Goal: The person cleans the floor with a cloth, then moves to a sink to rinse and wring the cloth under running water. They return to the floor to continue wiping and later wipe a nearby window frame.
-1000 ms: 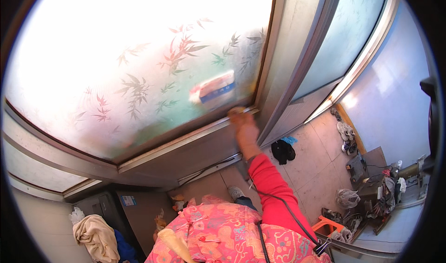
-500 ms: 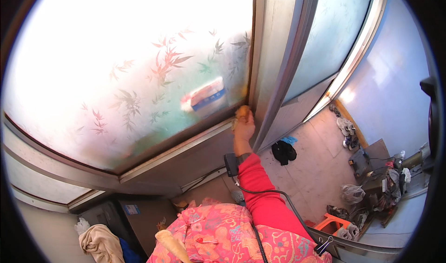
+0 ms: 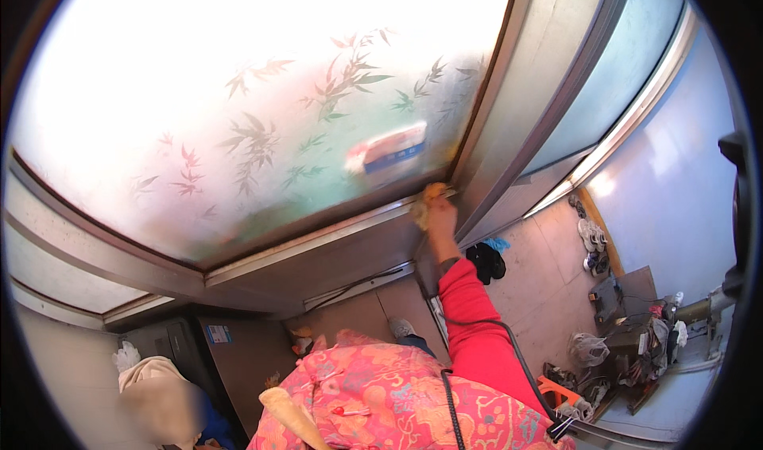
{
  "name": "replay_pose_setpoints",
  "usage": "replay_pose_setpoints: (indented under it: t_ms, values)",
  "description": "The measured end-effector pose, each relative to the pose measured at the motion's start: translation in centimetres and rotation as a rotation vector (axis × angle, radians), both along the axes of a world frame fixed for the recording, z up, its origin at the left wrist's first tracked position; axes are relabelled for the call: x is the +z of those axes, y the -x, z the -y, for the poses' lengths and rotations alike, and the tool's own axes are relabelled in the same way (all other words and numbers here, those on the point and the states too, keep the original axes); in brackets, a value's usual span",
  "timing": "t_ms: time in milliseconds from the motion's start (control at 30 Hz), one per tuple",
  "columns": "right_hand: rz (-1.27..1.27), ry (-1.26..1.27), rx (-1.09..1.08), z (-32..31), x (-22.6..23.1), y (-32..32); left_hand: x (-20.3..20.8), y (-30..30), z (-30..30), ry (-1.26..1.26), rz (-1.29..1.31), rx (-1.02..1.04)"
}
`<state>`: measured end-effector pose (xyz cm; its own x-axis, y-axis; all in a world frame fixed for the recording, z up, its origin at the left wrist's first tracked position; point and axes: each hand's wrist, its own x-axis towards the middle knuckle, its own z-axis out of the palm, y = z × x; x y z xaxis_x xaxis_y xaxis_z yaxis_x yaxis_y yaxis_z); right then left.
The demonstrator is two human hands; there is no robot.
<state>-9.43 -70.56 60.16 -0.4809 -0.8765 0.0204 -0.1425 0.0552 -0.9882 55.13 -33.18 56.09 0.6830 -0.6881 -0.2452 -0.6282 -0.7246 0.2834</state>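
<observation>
My right hand (image 3: pixel 440 215) reaches up from the lower right in a red sleeve. Its fingers are closed around a crumpled yellow-brown cloth (image 3: pixel 434 192), which is partly hidden by the hand. The cloth presses on the metal frame ledge (image 3: pixel 381 216) at the lower right corner of a frosted glass pane (image 3: pixel 262 124) with a bamboo-leaf pattern. Behind the glass a blurred red, white and blue package (image 3: pixel 393 149) shows through. My left hand is out of view. A pale tapered rod (image 3: pixel 290 417) sticks up in front of my pink patterned garment (image 3: pixel 373 390).
A second frosted panel (image 3: pixel 600 84) stands to the right. On the floor lie a black bundle (image 3: pixel 486 264), shoes (image 3: pixel 590 235) by the wall, an orange stool (image 3: pixel 556 390) and piled clutter (image 3: pixel 636 343). A dark cabinet (image 3: pixel 238 362) and beige cloth (image 3: pixel 151 374) are at lower left. A black cable (image 3: pixel 509 339) runs along my sleeve.
The view has shifted, so the pane and its frame sit further right. My right hand stays near the pane's lower corner with the cloth. A shoe now shows below the ledge.
</observation>
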Motion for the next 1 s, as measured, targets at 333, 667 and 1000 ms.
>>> replay_pose_setpoints:
  t_ms: [333,667,1000]
  values:
    - [-0.743,-0.265,0.22,-4.1,3.1,-3.6,-4.9,16.9,0.2,0.334,-0.637,0.075]
    - [-1.058,0.061,0.564,-5.0,3.0,-10.4,-1.8,20.2,-7.9,0.128,-0.509,0.421]
    - [-1.13,0.274,0.998,-7.4,4.4,-34.8,-4.1,23.0,-18.9,0.203,-0.583,0.731]
